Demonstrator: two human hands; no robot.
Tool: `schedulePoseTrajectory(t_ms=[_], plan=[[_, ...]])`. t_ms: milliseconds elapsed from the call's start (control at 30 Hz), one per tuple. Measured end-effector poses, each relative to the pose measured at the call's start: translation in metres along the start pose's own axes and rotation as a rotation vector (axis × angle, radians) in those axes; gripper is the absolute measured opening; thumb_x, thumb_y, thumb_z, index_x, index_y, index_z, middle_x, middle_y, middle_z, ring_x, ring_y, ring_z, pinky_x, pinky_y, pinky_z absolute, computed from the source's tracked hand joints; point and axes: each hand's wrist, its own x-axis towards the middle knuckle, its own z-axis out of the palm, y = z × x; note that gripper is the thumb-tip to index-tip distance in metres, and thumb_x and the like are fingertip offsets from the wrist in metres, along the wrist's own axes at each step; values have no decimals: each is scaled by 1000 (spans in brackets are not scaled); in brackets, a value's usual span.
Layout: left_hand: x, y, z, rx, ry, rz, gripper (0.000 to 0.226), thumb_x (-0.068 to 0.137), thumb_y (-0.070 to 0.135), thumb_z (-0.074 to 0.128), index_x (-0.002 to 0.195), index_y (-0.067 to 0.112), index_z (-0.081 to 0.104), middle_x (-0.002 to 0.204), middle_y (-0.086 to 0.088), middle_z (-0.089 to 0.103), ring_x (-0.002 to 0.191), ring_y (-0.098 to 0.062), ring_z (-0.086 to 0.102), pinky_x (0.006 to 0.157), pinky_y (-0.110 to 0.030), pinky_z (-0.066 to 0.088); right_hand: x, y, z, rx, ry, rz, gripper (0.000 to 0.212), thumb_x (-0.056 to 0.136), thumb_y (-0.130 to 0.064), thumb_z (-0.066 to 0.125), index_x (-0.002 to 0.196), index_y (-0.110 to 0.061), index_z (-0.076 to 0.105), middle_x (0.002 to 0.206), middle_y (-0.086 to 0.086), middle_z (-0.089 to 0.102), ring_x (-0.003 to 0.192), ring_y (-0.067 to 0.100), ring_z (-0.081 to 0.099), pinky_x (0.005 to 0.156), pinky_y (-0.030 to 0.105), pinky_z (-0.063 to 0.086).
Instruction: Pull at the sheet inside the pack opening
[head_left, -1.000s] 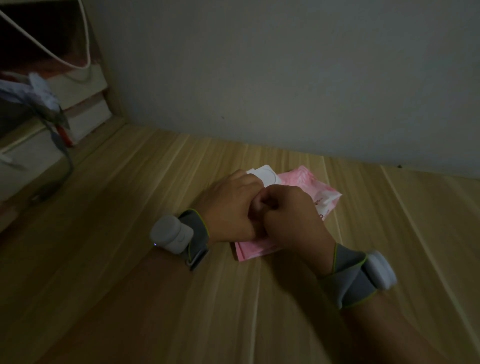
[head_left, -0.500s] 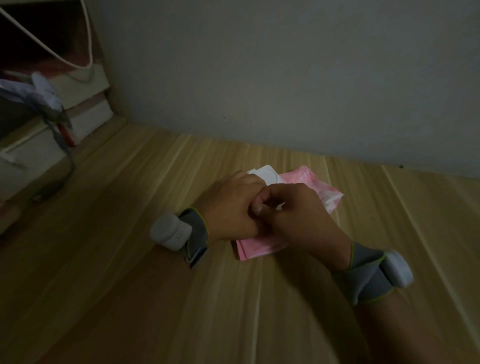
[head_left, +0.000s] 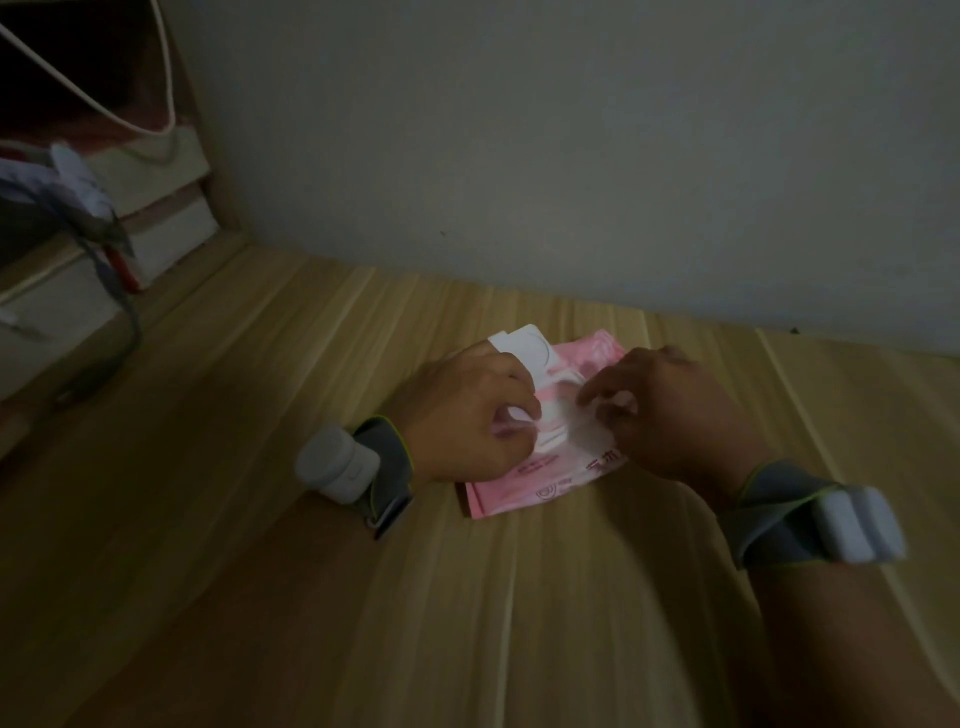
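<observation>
pink soft plastic wipes packet (head_left: 540, 483) with red print, lying flat on the pale wooden plank surface (head_left: 363, 597), near the grey wall (head_left: 571, 156) and about the middle of the view. white peel-back flap (head_left: 524, 348) lifted off the packet's top and bent toward the wall side, partly tucked under the left fingers. white tissue sheet (head_left: 571, 431) showing at the opening between the two hands, crumpled and blurred. left hand (head_left: 462, 421) lying on the packet's left half, fingers curled, thumb and forefinger pinching at the flap or the tissue just under it; too dim to tell which. right hand (head_left: 675, 415) over the packet's right end, fingers bent down and pinching the tissue's edge. grey fabric wrist strap with a white rounded module (head_left: 337, 465) on the left wrist, resting on the planks; a matching grey strap and white module (head_left: 852, 525) on the right wrist. farther out at the left edge, stacked pale boxes (head_left: 156, 228), a white cable (head_left: 130, 124) looping over them, and a crumpled bluish bag (head_left: 78, 182) hanging in front.
</observation>
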Motion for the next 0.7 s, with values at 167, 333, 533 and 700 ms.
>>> schedulePoseTrajectory(t_ms=[167, 333, 533, 700], plan=[[0, 1, -6, 44, 34, -9, 23, 72, 34, 59, 85, 27, 77, 96, 12, 71, 96, -15, 60, 84, -40, 53, 1, -4, 3, -4, -18, -16, 20, 83, -42, 63, 100, -34, 71, 97, -5, 68, 94, 21, 51, 84, 37, 45], [-3, -3, -13, 61, 58, -29, 35, 67, 32, 47, 87, 26, 76, 97, 11, 71, 95, -18, 59, 82, -41, 53, 2, -10, 5, 140, -20, 5, 19, 84, -38, 65, 91, -24, 77, 89, -2, 74, 89, 23, 60, 79, 35, 50], [-3, -3, -18, 1, 91, -17, 37, 56, 12, 52, 84, 19, 75, 94, 6, 70, 91, -20, 59, 77, -40, 54, 4, -3, 8, 105, 145, 59, 21, 89, -31, 55, 93, -22, 74, 89, 3, 75, 83, 27, 62, 75, 44, 54], [-3, -1, -19, -49, 93, -9, 36, 55, 11, 55, 86, 18, 71, 96, 5, 67, 93, -21, 58, 75, -41, 54, 5, -4, 10, 55, 171, 49, 23, 90, -28, 52, 99, -21, 73, 92, 4, 75, 87, 28, 58, 76, 44, 52]])
